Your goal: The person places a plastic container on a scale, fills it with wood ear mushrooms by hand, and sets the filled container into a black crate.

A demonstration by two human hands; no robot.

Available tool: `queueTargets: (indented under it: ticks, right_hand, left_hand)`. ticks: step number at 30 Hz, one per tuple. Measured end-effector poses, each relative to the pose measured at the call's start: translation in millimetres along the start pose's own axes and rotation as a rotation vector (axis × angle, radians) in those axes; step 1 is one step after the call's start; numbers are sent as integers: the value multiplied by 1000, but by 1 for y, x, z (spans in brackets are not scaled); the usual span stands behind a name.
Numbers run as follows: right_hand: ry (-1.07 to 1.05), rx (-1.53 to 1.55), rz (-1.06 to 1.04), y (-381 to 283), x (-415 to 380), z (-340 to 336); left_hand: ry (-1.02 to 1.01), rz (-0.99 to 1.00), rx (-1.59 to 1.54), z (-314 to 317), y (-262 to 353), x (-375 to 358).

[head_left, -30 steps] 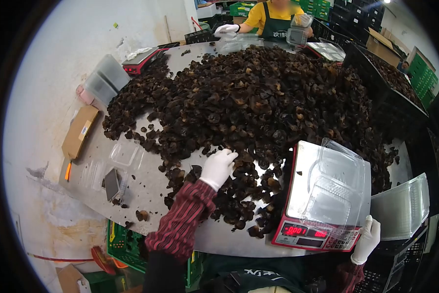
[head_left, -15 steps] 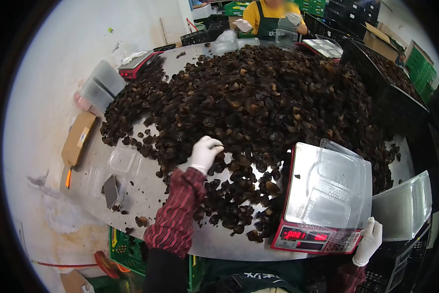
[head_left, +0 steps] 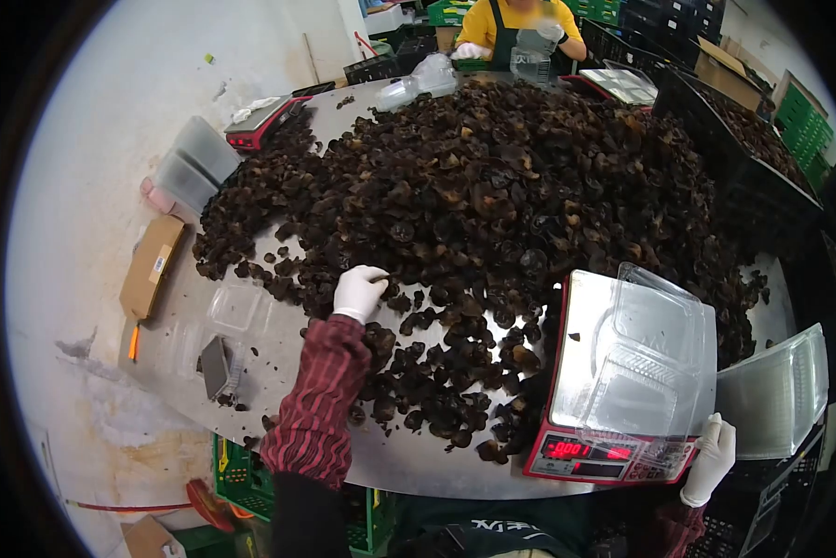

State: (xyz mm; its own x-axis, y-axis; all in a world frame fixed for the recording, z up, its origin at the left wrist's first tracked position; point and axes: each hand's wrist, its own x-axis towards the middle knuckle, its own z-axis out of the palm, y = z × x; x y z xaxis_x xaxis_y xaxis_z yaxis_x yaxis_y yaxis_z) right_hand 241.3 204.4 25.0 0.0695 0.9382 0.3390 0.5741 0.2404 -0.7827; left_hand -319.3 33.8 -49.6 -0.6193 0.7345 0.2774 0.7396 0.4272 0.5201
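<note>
1. A broad, silver-grey metal tabletop [head_left: 278, 372] is carrying a large heap of dark brown, crinkled, leathery pieces [head_left: 492, 186]. From where I'm standing, the heap is filling the middle, straight ahead of the wearer and beyond both hands.
2. Across the heap, a person in a yellow top and dark green apron [head_left: 501, 42] is handling clear plastic at the far edge.
3. A red digital scale with a flat silver plate [head_left: 576, 307] is sitting near the wearer, to the right of the loose pieces. Clear, ribbed plastic containers [head_left: 622, 386] are lying on its plate, and its red display is glowing.
4. A stack of clear plastic containers [head_left: 771, 400] is leaning just beside the scale, near the right hand.
5. The white-gloved left hand [head_left: 360, 290] is working at the heap's near edge, its fingers curling inward; whether they are pinching a piece, I cannot tell. The step in hand is, I judge, picking through or drawing at the pieces. Gathering some is calling for a light closing of the fingertips.
6. The white-gloved right hand [head_left: 711, 460] is resting against the scale's near right corner, fingers close together; how firmly it is gripping, I cannot tell.
7. Small loose pieces [head_left: 446, 409] are lying scattered between the left hand and the scale.
</note>
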Motion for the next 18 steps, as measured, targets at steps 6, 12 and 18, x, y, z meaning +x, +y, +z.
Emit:
queueTargets:
  ticks: [6,12,18]
  right_hand:
    - [-21,-8,49,1,-4,-3]
    - [-35,-1,-30,5,-7,-4]
    - [-45,6,-53,7,-8,-12]
  left_hand:
    - [-213,-134,144,13,14,4]
    - [-328,-97,236,14,38,-29]
    - [19,-85,-213,-14,20,-38]
